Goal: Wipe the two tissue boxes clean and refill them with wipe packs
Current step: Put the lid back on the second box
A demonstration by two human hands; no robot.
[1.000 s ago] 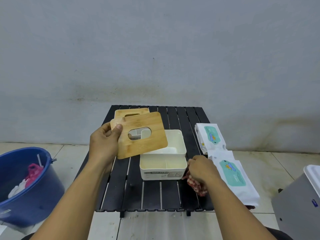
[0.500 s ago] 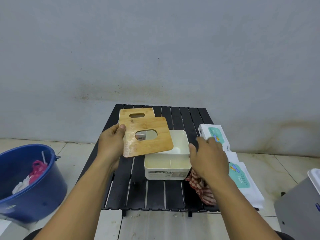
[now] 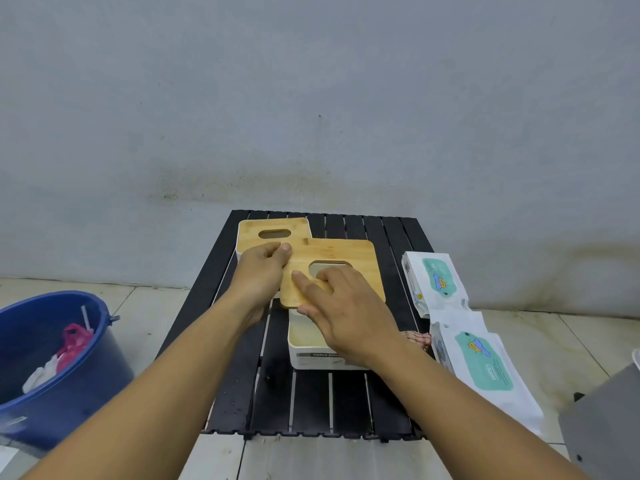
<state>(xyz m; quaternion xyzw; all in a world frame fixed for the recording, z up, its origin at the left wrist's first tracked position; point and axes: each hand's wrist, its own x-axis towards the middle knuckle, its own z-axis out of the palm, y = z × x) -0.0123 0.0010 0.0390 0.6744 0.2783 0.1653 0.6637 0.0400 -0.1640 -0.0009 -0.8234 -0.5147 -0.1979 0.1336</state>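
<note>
On the black slatted table [image 3: 346, 403], the near white plastic tissue box [image 3: 311, 360] is standing open, and the square bamboo lid with an oval slot [image 3: 346, 252] is being held over its far half. The left hand [image 3: 259, 275] is pinching the lid's left corner, thumb on top. The right hand [image 3: 346, 313] is lying across the top face with its fingers spread and its thumb at the near edge, apparently pinching it as well. The step appears to be handling this lid for wiping. The operator should be holding the lid level with one hand gripping an edge, so that the other is free to take up the red checked cloth [image 3: 417, 339], which is lying just beside the box, partly hidden by the right arm. The lid should also be staying clear of the far lidded white tissue box [image 3: 239, 251]. Count:

- one table
- one blue plastic bucket [image 3: 69, 393] on the floor at left
- two tissue boxes
- two white-and-teal wipe packs [image 3: 485, 365] at the table's right edge
- two bamboo lids
- one cloth
</note>
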